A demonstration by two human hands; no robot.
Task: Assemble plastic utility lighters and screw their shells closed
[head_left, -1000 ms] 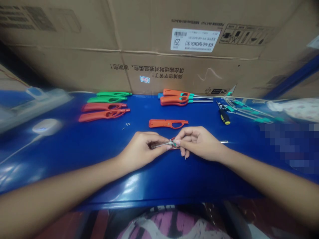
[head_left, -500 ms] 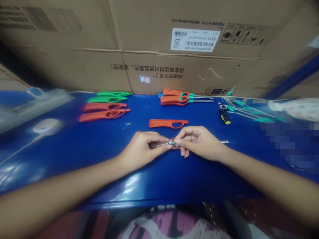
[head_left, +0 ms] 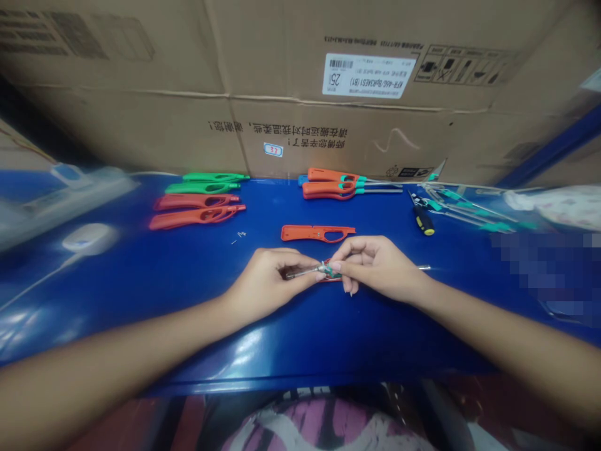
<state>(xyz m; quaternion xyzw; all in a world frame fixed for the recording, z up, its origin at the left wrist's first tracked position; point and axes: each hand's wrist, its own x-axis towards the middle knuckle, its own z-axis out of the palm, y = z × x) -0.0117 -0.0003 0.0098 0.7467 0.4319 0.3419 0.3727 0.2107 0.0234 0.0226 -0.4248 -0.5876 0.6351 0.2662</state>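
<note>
My left hand [head_left: 272, 277] is closed in a pinch round a slim, dark, tube-like lighter part [head_left: 303, 272], its end pointing right. At that end, the fingertips of my right hand [head_left: 369, 269] pinch a small green lighter part [head_left: 331, 270]. The two hands almost meet. Under my right fingers shows the edge of an orange-red lighter shell half [head_left: 334, 279], mostly hidden. A metal rod tip [head_left: 424, 267] sticks out beyond my right wrist. Just behind the hands lies another orange lighter shell half [head_left: 319, 233], flat on the blue table [head_left: 282, 344].
Red shells [head_left: 197, 217] and green shells [head_left: 206, 178] lie back left, with tiny screws [head_left: 241, 234] nearby. Orange lighters [head_left: 328, 190] sit at the back. A screwdriver [head_left: 422, 218] and several metal rods with green parts [head_left: 469, 210] are right. A cardboard box [head_left: 164, 131] stands behind.
My right fingers have shifted slightly to the right, and a little more of the green part shows. My left hand has barely moved.
</note>
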